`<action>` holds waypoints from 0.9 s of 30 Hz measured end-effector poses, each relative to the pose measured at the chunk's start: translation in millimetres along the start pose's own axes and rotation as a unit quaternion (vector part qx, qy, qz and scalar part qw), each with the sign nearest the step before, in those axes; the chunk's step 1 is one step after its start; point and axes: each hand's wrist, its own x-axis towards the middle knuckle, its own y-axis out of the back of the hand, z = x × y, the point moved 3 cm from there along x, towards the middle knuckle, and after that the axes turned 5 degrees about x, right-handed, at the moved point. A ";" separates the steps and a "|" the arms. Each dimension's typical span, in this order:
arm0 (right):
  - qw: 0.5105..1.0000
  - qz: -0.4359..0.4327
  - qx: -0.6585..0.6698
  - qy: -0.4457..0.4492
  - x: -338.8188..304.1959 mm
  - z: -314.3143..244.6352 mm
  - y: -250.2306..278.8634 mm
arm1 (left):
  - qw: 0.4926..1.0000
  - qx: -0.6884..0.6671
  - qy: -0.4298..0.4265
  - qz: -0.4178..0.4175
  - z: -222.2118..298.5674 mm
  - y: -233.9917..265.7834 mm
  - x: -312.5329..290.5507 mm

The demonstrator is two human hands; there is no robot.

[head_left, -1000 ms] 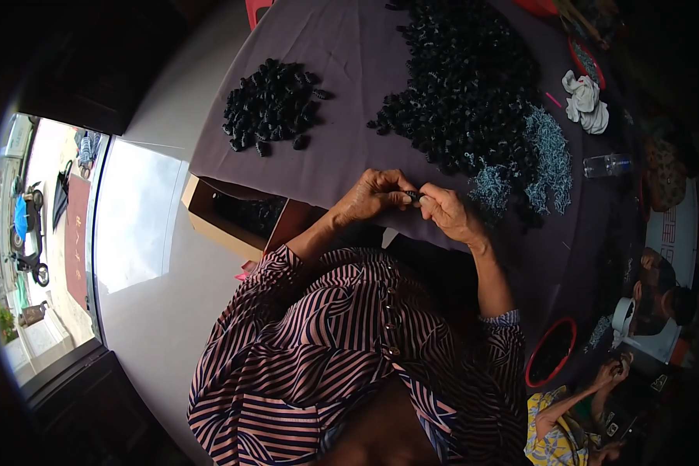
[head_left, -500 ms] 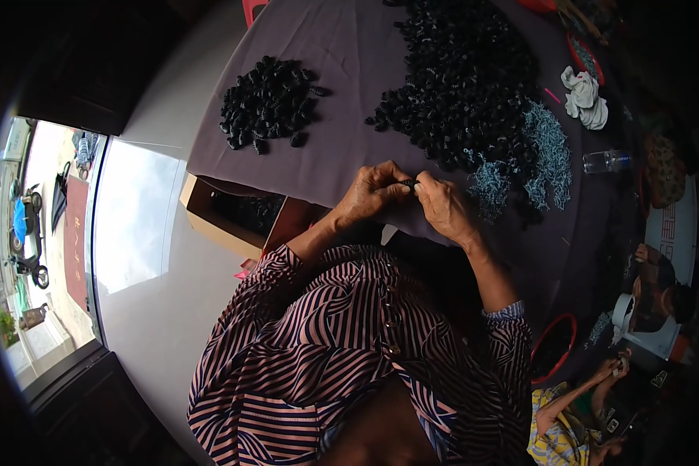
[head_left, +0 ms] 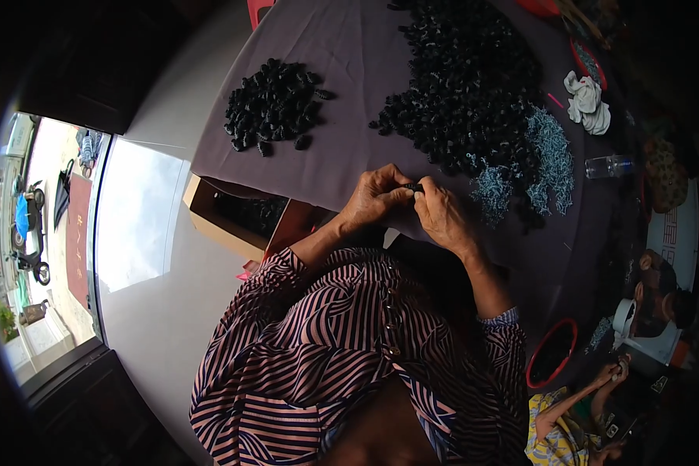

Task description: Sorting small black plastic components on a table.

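Note:
Just above the table's near edge, my left hand [head_left: 374, 196] and my right hand [head_left: 443, 211] meet fingertip to fingertip. Pinched between them is a small black ribbed piece [head_left: 414, 188], mostly hidden by the fingers. Beyond my right hand spreads a large heap of similar black ribbed pieces [head_left: 474, 85]. A smaller pile of them [head_left: 274, 105] lies to the left. Beside the big heap are two patches of tiny light blue-grey pieces [head_left: 550, 159], too small to name.
A purple-grey cloth [head_left: 334, 140] covers the table. Below its left edge stands an open cardboard box [head_left: 229, 233] holding dark pieces. To the right lie a clear bottle [head_left: 607, 166], a crumpled white cloth [head_left: 587, 102] and a red-rimmed basket [head_left: 553, 353]. Another person [head_left: 567, 419] works at lower right.
Both hands stay together on the black piece, with only slight shifts of the fingers. The whole view has moved slightly; the piles look unchanged.

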 end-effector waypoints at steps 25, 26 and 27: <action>0.991 0.079 0.110 -0.017 -3.7 4.6 1.8 | 0.997 -0.060 0.047 0.032 2.2 -1.9 7.2; 0.983 0.092 0.155 -0.032 -4.5 5.8 3.5 | 0.997 -0.060 0.046 0.034 1.6 -1.0 7.2; 0.983 0.099 0.152 -0.024 -5.4 9.8 1.8 | 0.994 -0.086 0.054 0.037 -0.6 0.7 7.0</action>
